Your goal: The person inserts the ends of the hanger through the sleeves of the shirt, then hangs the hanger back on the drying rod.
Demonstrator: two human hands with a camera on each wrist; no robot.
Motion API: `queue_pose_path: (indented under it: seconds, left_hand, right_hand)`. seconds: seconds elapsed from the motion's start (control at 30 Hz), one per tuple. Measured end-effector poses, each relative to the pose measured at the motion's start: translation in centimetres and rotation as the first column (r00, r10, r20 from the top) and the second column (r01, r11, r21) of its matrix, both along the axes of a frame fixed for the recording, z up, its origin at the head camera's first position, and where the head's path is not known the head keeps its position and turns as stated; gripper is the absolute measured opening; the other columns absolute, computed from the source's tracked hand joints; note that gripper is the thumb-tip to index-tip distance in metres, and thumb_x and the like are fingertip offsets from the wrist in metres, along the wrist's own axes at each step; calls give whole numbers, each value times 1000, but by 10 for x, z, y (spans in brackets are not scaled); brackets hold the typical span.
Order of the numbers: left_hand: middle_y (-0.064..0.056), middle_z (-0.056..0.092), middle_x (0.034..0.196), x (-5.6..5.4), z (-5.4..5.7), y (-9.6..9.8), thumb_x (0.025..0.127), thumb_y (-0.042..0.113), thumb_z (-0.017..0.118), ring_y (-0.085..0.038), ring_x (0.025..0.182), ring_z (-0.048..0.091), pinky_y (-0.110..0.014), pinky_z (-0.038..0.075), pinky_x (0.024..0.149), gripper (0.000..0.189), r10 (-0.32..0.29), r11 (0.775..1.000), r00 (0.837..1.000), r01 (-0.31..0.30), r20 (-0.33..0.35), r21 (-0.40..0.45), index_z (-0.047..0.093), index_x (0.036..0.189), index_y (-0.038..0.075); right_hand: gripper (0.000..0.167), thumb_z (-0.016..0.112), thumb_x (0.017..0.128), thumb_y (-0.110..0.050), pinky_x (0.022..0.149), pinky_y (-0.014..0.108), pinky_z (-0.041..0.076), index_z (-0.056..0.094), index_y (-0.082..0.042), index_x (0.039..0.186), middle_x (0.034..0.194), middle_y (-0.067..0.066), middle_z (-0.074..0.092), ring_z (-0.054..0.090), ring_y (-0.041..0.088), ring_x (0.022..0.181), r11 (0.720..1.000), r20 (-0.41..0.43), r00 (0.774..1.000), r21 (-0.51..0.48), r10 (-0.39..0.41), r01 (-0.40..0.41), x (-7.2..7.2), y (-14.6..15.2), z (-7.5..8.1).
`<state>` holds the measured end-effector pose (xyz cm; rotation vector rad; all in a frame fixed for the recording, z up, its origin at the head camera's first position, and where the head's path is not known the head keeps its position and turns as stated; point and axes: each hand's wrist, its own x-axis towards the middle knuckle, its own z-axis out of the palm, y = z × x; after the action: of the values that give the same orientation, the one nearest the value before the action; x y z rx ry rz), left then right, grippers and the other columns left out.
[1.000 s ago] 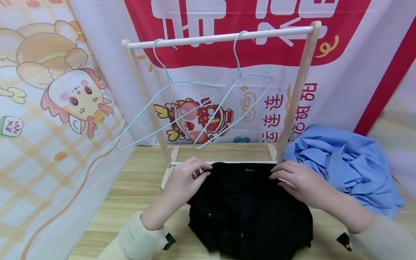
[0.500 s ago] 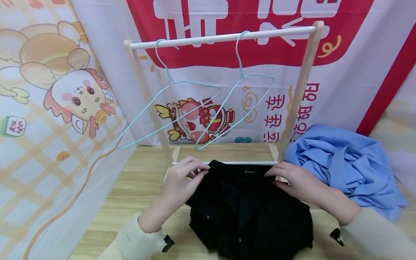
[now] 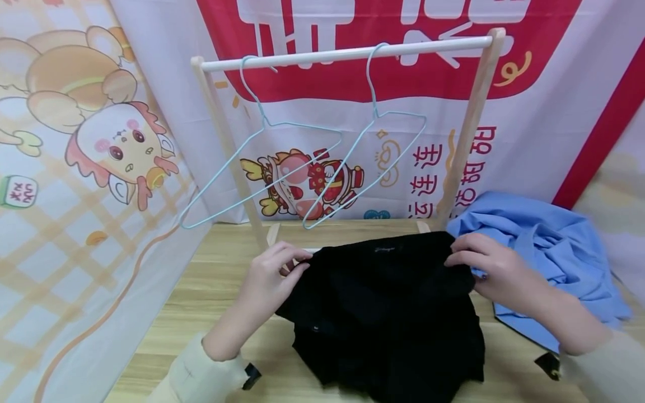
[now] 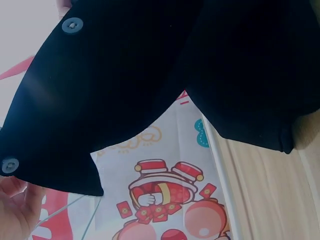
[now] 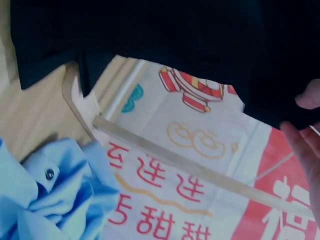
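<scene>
A black button-up shirt spans between both hands, low in the middle of the head view. My left hand pinches its upper left corner between thumb and fingers. At the upper right corner, my right hand grips the cloth. A small label shows near the top edge. Two buttons dot the shirt's edge in the left wrist view, the lower button beside my fingers. In the right wrist view the shirt's corner lies between thumb and fingers. Folds hide the shirt's lower part.
Behind the shirt stands a rack with a white rail and wooden posts. Two light-blue wire hangers, a left hanger and a right hanger, hang from it. A crumpled blue shirt lies on the wooden table at right.
My right hand first shifts slightly left, then moves right and up, pulling the shirt's top edge wider. My left hand drifts a little left. The hangers stay on the rail.
</scene>
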<state>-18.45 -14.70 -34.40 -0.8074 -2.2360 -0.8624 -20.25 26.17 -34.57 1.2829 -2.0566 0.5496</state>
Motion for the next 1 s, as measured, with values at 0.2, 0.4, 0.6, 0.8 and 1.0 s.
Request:
queue_pose_path:
  seconds: [0.2, 0.4, 0.6, 0.8, 1.0]
  left_hand:
    - [-4, 69, 99, -7, 1, -8, 82, -12, 79, -15, 82, 64, -27, 57, 68, 22, -60, 995, 996, 55, -61, -86, 73, 90, 9]
    - [-7, 71, 112, -11, -1, -22, 85, -14, 71, -25, 98, 66, -40, 57, 82, 29, -152, 933, 988, 131, -38, -335, 79, 88, 14]
    - [0, 73, 109, -9, 1, -25, 92, -4, 58, -19, 107, 66, -40, 55, 89, 28, -62, 905, 974, 147, 218, -400, 77, 104, 12]
    - [-2, 71, 121, -7, 12, -34, 90, -6, 50, -25, 121, 62, -45, 50, 98, 38, -109, 883, 930, 252, 350, -395, 78, 105, 14]
    - [-3, 72, 115, -10, 14, -35, 89, -4, 60, -24, 114, 65, -45, 52, 98, 26, -96, 850, 947, 239, 308, -469, 78, 99, 12]
  right_hand:
    - [48, 42, 111, -36, 110, 16, 34, 66, -5, 82, 99, 16, 66, 54, 28, 100, 999, -134, 991, -47, -1, -5, 5, 8, 13]
    - [47, 36, 112, -33, 106, 11, 33, 63, -9, 81, 93, 8, 68, 57, 22, 101, 1000, -132, 991, 20, 24, -22, 9, 13, 17]
    - [47, 33, 112, -29, 107, 11, 33, 71, -12, 89, 96, 6, 67, 54, 18, 106, 994, -76, 993, 58, 93, -89, 9, 17, 18]
    - [25, 45, 102, -21, 109, 13, 31, 68, -17, 92, 105, 3, 65, 52, 17, 114, 991, 25, 996, 105, 86, -88, 9, 22, 22]
    - [37, 39, 102, -28, 107, 9, 30, 74, -16, 103, 113, 3, 67, 52, 15, 115, 989, -4, 1000, 148, 5, -5, 12, 25, 22]
